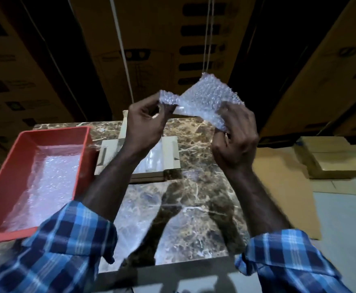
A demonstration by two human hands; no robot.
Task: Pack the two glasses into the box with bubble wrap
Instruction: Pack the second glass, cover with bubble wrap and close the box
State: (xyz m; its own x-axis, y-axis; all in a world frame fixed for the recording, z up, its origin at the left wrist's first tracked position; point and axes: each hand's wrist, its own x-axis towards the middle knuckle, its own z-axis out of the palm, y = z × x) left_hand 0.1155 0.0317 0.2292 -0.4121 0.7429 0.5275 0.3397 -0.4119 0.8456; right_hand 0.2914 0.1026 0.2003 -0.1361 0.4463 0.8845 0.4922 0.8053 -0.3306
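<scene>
I hold a small sheet of bubble wrap [202, 98] up in the air above the table. My left hand [145, 121] pinches its left corner. My right hand [235, 134] grips its right side. Below my hands an open cardboard box [171, 153] with its flaps spread sits on the marble table [194, 208]. Something clear lies inside the box, partly hidden by my left forearm; I cannot tell whether it is a glass.
A red tray [10, 172] lined with bubble wrap stands at the table's left. Flat cardboard [282, 187] and stacked small boxes [331, 159] lie on the floor to the right. Large cartons [151, 39] rise behind the table.
</scene>
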